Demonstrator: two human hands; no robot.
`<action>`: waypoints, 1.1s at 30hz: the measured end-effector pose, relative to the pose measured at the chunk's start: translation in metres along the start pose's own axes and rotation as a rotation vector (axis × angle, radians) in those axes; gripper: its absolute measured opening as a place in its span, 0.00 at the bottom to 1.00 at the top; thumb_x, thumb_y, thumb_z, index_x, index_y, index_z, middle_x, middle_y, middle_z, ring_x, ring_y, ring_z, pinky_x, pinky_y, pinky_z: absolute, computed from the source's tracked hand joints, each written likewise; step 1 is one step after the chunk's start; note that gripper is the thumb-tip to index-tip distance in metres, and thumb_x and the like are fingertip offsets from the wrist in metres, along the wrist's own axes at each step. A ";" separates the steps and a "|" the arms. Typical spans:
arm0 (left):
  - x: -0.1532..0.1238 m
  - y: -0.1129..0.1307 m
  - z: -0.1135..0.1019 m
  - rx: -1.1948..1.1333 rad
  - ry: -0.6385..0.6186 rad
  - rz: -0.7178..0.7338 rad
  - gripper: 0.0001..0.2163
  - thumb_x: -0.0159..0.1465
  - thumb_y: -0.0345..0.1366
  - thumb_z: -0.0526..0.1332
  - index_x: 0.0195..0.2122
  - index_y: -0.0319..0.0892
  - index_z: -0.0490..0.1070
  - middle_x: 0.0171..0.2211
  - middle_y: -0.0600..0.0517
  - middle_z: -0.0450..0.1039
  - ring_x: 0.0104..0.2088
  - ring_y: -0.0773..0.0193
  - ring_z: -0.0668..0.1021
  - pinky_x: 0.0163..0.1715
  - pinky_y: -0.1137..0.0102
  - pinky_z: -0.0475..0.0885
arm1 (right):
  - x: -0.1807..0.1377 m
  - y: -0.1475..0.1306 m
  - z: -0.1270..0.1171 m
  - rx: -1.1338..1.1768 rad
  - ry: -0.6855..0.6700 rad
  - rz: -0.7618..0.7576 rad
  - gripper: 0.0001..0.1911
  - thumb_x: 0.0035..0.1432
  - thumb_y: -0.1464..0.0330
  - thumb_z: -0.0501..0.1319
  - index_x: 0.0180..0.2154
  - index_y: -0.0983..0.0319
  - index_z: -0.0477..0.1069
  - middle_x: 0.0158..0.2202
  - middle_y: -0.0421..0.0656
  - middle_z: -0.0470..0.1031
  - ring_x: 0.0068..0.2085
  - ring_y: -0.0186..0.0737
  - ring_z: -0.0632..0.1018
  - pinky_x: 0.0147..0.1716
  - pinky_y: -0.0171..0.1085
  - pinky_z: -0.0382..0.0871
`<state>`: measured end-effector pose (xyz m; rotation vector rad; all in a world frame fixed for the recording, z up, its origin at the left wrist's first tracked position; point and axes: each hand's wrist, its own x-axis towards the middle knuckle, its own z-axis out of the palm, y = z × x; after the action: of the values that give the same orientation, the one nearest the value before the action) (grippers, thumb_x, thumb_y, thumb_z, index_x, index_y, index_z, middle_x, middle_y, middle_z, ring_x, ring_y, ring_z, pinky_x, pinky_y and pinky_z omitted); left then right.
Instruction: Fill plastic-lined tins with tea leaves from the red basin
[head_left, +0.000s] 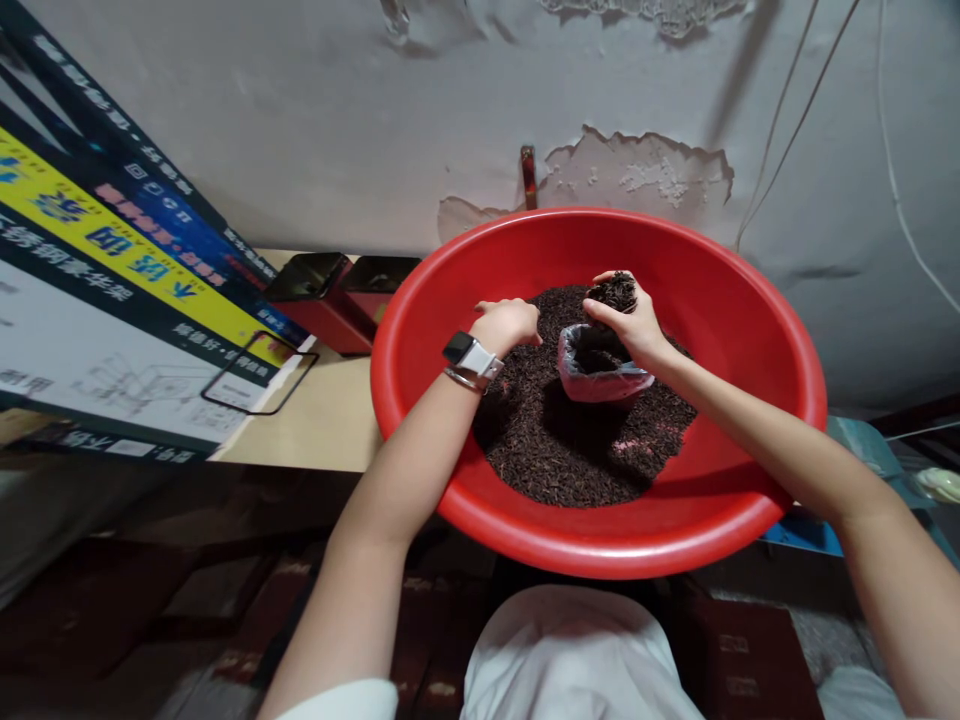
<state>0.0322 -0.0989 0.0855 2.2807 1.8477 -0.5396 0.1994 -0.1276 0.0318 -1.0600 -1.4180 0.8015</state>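
Note:
A wide red plastic basin [757, 330] holds a broad heap of dark, loose tea leaves [555, 470]. On the heap stands a small container lined with a clear plastic bag [600, 385], its mouth up and some dark leaves inside. My right hand [634, 320] is closed around a clump of tea leaves just above the container's far right rim. To the container's left, my left hand [506, 325] hovers low at the heap, palm down, fingers loosely bent and apart. Nothing shows in it, though its fingertips are partly hidden.
Two open red tins [319, 300] stand left of the basin on a pale wooden surface [337, 410]. A large printed carton [135, 270] with a black wire handle is farther left. Behind is a peeling wall [337, 130] with hanging cords. A dark red box [750, 660] sits below right.

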 end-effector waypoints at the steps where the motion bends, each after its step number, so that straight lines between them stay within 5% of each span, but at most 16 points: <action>1: -0.001 0.000 0.000 -0.002 0.001 0.003 0.24 0.66 0.41 0.62 0.63 0.48 0.66 0.62 0.40 0.67 0.60 0.43 0.71 0.57 0.43 0.65 | 0.002 0.001 -0.004 -0.043 0.016 -0.022 0.24 0.43 0.54 0.69 0.39 0.58 0.66 0.35 0.40 0.70 0.39 0.41 0.73 0.44 0.45 0.72; 8: -0.004 0.000 -0.001 -0.002 0.002 0.018 0.23 0.66 0.40 0.61 0.63 0.47 0.66 0.62 0.40 0.67 0.60 0.43 0.71 0.58 0.44 0.64 | 0.011 0.000 -0.036 -0.238 -0.089 0.132 0.21 0.41 0.57 0.70 0.35 0.59 0.69 0.29 0.40 0.69 0.31 0.40 0.71 0.33 0.45 0.73; 13: -0.005 0.000 0.001 -0.005 0.019 0.038 0.24 0.66 0.41 0.61 0.63 0.49 0.66 0.62 0.40 0.68 0.60 0.43 0.71 0.59 0.44 0.61 | 0.003 -0.004 -0.027 -0.293 -0.187 -0.010 0.19 0.49 0.54 0.65 0.37 0.60 0.70 0.33 0.41 0.73 0.37 0.41 0.74 0.44 0.45 0.70; 17: -0.003 0.000 0.002 0.011 0.023 0.052 0.24 0.66 0.41 0.61 0.64 0.45 0.65 0.62 0.39 0.67 0.60 0.43 0.70 0.61 0.44 0.59 | 0.001 -0.004 -0.024 -0.344 -0.123 -0.085 0.16 0.54 0.54 0.60 0.37 0.60 0.69 0.36 0.42 0.75 0.39 0.41 0.74 0.46 0.44 0.68; 25: 0.000 -0.001 0.004 0.010 0.037 0.073 0.23 0.66 0.41 0.61 0.63 0.48 0.67 0.61 0.40 0.69 0.60 0.44 0.71 0.61 0.45 0.58 | 0.005 -0.006 -0.033 -0.700 -0.114 0.053 0.16 0.57 0.55 0.62 0.41 0.59 0.66 0.27 0.41 0.68 0.35 0.48 0.73 0.43 0.49 0.67; 33: -0.002 -0.001 0.004 0.032 0.047 0.084 0.22 0.66 0.44 0.61 0.61 0.53 0.68 0.59 0.44 0.71 0.58 0.46 0.73 0.60 0.47 0.59 | 0.006 0.010 -0.031 -0.670 -0.308 -0.076 0.13 0.45 0.75 0.65 0.34 0.58 0.68 0.34 0.43 0.71 0.40 0.47 0.72 0.48 0.50 0.66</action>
<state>0.0303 -0.1014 0.0825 2.3990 1.7672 -0.5113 0.2322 -0.1213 0.0286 -1.4089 -2.0560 0.4435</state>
